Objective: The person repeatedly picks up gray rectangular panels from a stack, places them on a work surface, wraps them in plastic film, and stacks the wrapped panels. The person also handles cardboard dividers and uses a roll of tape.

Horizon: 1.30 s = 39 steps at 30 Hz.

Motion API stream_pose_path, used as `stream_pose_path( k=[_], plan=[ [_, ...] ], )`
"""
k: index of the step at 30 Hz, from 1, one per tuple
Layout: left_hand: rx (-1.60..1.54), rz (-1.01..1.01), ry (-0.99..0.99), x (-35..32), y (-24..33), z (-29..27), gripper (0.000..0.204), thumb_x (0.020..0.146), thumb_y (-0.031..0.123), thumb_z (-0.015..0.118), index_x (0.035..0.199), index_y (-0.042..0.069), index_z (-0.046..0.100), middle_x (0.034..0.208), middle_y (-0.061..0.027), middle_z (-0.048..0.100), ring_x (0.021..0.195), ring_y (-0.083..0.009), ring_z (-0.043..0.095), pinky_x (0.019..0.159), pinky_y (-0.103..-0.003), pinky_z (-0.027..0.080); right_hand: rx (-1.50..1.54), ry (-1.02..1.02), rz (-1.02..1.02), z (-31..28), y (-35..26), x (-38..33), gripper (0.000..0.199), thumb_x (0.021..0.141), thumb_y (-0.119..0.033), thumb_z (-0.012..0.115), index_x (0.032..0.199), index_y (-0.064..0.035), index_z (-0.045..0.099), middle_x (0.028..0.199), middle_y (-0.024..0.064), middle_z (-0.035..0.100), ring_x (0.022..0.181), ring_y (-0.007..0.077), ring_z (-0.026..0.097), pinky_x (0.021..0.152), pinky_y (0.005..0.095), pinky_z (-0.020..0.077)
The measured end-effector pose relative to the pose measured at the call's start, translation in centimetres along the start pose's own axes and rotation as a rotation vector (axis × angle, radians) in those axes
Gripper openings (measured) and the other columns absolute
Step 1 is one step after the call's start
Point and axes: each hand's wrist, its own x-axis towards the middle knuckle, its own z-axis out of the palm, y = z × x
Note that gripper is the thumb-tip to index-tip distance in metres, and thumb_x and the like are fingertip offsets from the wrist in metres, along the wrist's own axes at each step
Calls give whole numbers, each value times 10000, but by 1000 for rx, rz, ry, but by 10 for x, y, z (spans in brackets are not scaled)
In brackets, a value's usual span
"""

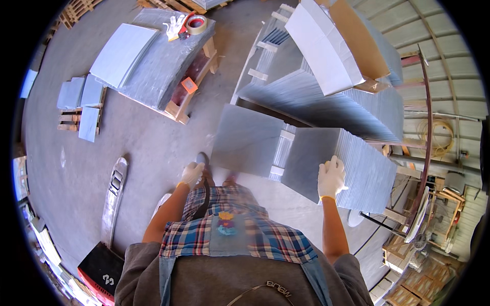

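Observation:
My right hand (332, 177), in a white glove, rests on the top of a leaning stack of thin grey stone slabs (370, 171). Its fingers are a little apart, where the smooth face of the front slab (310, 155) meets the row of edges. My left hand (192, 174), also gloved, hangs in front of my left thigh with its fingers curled in; what they hold, if anything, is hidden. Left of the stack, another grey slab (247, 137) leans, with pale spacer blocks (282, 152) between the two.
Behind stands a longer slab row (326, 102) with an open cardboard box (326, 48) on top. A wrapped slab pallet (176, 66) at far left carries gloves (175, 25) and tape (196, 24). A pallet jack fork (113, 194) lies on the left floor; a metal rack post (427, 117) rises right.

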Motion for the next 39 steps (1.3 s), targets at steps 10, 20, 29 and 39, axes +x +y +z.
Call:
stream_pose_path(
  k=[10,20,29,39],
  plan=[
    [152,-20,35,7,-35,-25,511,932,444,638,1047,-54,651,837,-130,690,720,-218,667,624,-350,527,97,29,89,16,-3,1,459,978,-293,545,1401,-117,560,1405,113,541,1198,333,565,992,459,503],
    [3,-92,-52,16,-11,-1,400,926,384,659,961,-13,636,721,-89,627,618,-185,617,562,-345,494,162,31,88,25,6,7,443,958,-247,585,1385,-129,586,1368,128,566,1174,340,584,995,434,498],
    [195,136,-192,6,69,58,501,938,447,634,1095,-29,650,855,-119,667,742,-211,645,661,-365,515,348,-128,208,4,-25,20,499,856,-351,629,1277,-83,638,1130,197,689,1047,390,669,909,470,524],
    [297,152,-191,40,17,76,547,935,500,595,1128,-8,652,981,-184,685,924,-312,656,825,-404,501,429,-597,229,28,-12,83,611,879,-484,605,1145,59,689,1127,267,713,1071,430,683,917,447,523]
  ],
)
